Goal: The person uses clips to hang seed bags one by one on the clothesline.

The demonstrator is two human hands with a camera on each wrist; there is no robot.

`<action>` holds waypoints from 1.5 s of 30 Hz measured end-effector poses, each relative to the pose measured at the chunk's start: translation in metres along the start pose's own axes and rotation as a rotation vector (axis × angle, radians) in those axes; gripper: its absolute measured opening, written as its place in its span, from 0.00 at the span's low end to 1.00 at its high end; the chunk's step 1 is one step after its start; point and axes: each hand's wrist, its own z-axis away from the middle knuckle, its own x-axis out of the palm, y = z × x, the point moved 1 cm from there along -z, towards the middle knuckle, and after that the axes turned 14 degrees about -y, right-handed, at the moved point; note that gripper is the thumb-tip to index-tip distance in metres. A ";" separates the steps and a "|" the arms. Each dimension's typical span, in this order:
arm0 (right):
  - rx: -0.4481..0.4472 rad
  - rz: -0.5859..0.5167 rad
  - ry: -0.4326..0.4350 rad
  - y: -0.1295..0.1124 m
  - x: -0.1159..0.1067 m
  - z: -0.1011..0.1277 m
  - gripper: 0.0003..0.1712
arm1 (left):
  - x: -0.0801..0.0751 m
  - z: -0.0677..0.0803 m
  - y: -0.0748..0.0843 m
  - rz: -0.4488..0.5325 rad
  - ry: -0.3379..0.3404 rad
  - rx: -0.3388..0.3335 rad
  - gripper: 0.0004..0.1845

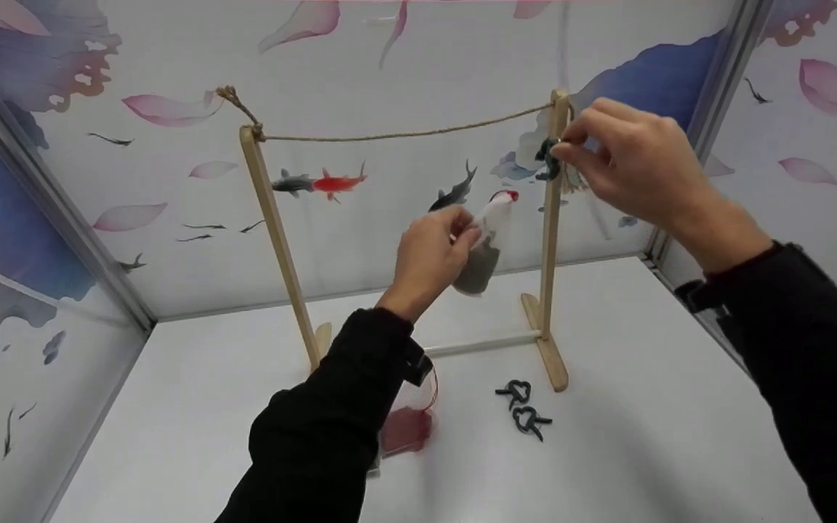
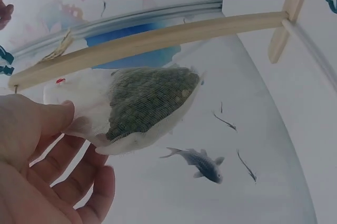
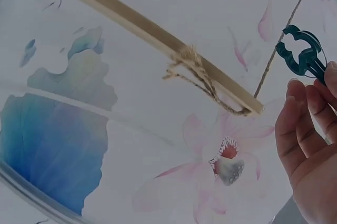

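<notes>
My left hand (image 1: 426, 250) pinches a white mesh drawstring bag (image 2: 152, 100) between thumb and fingers. Dark greenish granules fill its lower part, and a red bit shows at its top. It hangs between the two wooden posts, lower than the twine (image 1: 404, 136) strung across them. Up at the right post (image 1: 553, 240), my right hand (image 1: 640, 163) holds a dark green plastic clip (image 3: 303, 50) by its handles. In the right wrist view the clip's jaws overlap the twine. Knotted twine ends (image 3: 192, 71) hang at that post's top.
Two more dark green clips, one (image 1: 517, 392) behind the other (image 1: 531, 421), lie on the white table before the right foot. A mesh bag with reddish contents (image 1: 407, 430) is partly hidden by my left sleeve. A white bar (image 1: 484, 343) joins the posts low down. Printed panels enclose the table.
</notes>
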 end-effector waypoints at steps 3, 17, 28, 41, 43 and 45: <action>-0.054 0.071 -0.026 0.004 -0.008 -0.015 0.10 | -0.009 -0.010 0.008 0.040 0.034 -0.028 0.07; 0.066 0.180 -0.185 0.006 -0.051 -0.063 0.15 | -0.022 -0.036 0.022 0.063 0.071 -0.118 0.08; 0.110 0.182 -0.387 0.012 -0.056 -0.096 0.14 | -0.027 -0.054 0.034 0.092 0.066 -0.108 0.08; 0.287 0.173 -0.415 0.008 -0.023 -0.099 0.16 | -0.032 -0.057 0.033 0.046 0.114 -0.109 0.07; 0.283 0.164 -0.419 0.007 -0.020 -0.099 0.16 | -0.032 -0.057 0.033 0.047 0.117 -0.108 0.08; 0.276 0.145 -0.417 0.006 -0.016 -0.099 0.15 | -0.031 -0.057 0.033 0.049 0.121 -0.106 0.08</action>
